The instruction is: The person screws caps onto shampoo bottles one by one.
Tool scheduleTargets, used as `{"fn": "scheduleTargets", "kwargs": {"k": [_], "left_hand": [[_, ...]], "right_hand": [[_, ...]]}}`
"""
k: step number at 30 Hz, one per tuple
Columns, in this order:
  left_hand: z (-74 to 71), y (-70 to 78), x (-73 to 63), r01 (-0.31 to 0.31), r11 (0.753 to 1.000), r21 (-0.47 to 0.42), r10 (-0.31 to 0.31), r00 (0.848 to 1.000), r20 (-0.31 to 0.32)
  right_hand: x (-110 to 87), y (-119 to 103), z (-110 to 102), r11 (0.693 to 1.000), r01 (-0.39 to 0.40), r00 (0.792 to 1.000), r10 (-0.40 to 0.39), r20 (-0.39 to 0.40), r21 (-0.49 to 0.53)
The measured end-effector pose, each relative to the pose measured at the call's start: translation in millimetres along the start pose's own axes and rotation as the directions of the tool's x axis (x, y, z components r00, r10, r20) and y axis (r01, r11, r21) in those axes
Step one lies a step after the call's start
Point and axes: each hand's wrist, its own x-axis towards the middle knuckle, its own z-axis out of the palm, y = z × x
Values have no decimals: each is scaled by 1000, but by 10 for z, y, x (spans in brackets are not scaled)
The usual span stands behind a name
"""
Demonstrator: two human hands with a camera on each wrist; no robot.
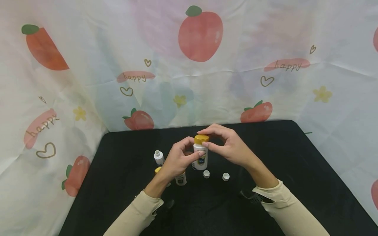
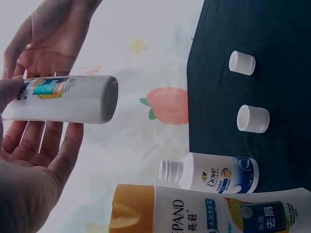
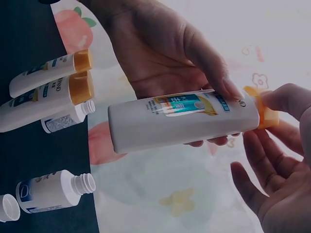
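My left hand grips the body of a white shampoo bottle with a gold cap. My right hand pinches that cap between thumb and fingers. In the right wrist view the bottle is held off the table, and the left thumb lies along its label. The right fingers meet around its cap. Seen in the left wrist view, the bottle's base points away from both hands. Whether the cap is loose cannot be told.
Two small white caps lie on the black table. An uncapped Dove bottle stands at the left. Two gold-capped shampoo bottles and another uncapped white bottle stand near the left forearm.
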Motion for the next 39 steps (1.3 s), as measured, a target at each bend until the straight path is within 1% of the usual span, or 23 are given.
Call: {"fn": "scheduleTargets", "kwargs": {"k": [6,10,18,24,29,31,37,39], "left_hand": [[-1,3,5,-6,1000,4,6,1000,-4],[-4,-3,1,-5,1000,2,5,1000,-6],[-10,-1,1,-5,1000,29,5,1000,-21],[-19,13,9,0,1000,18,1,999,-41],[-30,13,6,0,999,34,1,999,-42],[-33,7,9,-2,999,42,3,999,-34],[-35,-5,18,1,997,72,1,1000,-26],[-32,-7,20,2,997,78,1,1000,-30]], "right_hand": [[3,20,16,1000,26,1000,-26,5,-15],[12,10,28,999,33,999,-34,-6,-41],[10,3,37,995,36,999,-39,-35,-96],[-2,-16,-5,996,34,999,-36,-26,-83],[-1,-8,-14,995,44,999,-47,-25,-91],[8,-35,-11,993,51,998,-55,-32,-108],[44,-297,-5,988,60,997,-66,-33,-145],[49,-340,-1,986,59,997,-66,-41,-153]]}}
